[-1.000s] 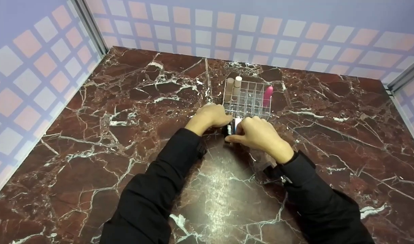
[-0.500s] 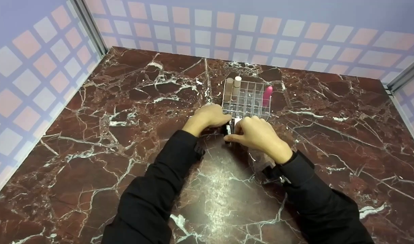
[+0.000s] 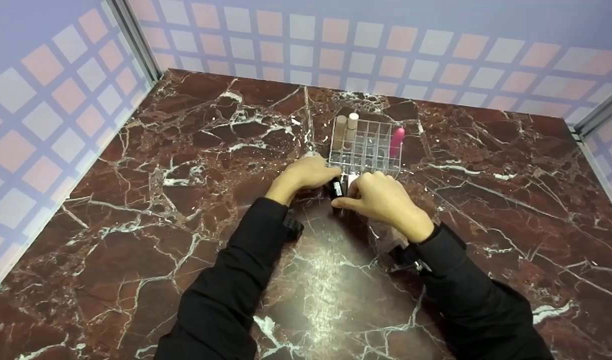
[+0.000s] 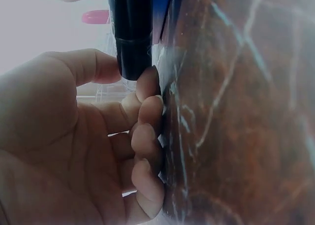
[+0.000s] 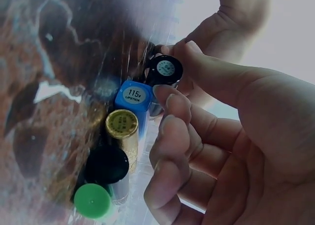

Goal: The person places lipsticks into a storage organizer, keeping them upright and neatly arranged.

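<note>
- Nearest, at the tabletop's (image 3: pixel 185 300) middle, we see our right hand (image 3: pixel 383 197) pinching the near end of a black tube (image 3: pixel 337 189) with thumb and curled index finger.
- Just beyond and to the left, our left hand (image 3: pixel 308 172) pinches the tube's far end between thumb and index fingertip; both hands touch it, so neither is nearer.
- The tube lies between our fingertips, its long axis running mostly away from us, roughly level with the tabletop.
- Beneath our right hand, the right wrist view shows a blue tube (image 5: pixel 134 94), a gold tube (image 5: pixel 122 124), a black cap (image 5: pixel 107 164) and a green cap (image 5: pixel 92 201) in a row; whether they lie inside the clear organizer (image 3: pixel 372 145), we cannot tell.
- Farthest, the organizer stands beyond our hands, holding a brown tube (image 3: pixel 340 132), a white-capped tube (image 3: pixel 352 129) and a pink tube (image 3: pixel 397 142).
- Our knuckles hide its front edge, and the left wrist view cuts off the black tube's near end.
</note>
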A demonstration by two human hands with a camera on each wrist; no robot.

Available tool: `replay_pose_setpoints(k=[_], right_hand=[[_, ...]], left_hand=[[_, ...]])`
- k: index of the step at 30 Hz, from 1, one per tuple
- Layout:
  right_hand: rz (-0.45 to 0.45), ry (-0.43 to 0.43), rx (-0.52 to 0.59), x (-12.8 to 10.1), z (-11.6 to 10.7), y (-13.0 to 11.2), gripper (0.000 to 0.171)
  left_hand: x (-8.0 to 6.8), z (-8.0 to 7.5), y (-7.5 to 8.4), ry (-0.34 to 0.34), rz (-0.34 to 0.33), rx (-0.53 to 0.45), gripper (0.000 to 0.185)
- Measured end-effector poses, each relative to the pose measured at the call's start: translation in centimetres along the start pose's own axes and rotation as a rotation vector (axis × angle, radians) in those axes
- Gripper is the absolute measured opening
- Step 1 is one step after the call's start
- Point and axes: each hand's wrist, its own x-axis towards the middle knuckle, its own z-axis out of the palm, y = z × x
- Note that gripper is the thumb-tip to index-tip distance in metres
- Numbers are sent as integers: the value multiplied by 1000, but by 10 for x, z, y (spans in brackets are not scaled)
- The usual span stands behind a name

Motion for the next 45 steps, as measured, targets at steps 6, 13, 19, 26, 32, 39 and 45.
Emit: replay_pose_setpoints(k=[6, 13, 19, 26, 32, 39, 45], right_hand=[[4, 14, -8, 0, 1, 0, 47], [5, 32, -5, 0, 2, -1, 54], [3, 46, -11, -1, 1, -2, 56], [-2, 49, -3, -1, 0, -2, 55], [-16, 59, 8, 0, 1, -2, 55], [-24, 67, 6, 0, 1, -2, 55], [-19, 71, 6, 1, 1, -2, 56]], left_hand=[[-24, -9, 8, -28, 16, -173, 50], [-29, -8, 9, -14, 40, -292, 47], [-30, -7, 12, -6, 15, -281, 48], [-31, -8, 15, 15, -14, -258, 47], [-32, -7, 15, 21, -29, -268, 46], [-34, -8, 15, 25, -27, -276, 45], [-34, -10, 16, 28, -15, -236, 44]])
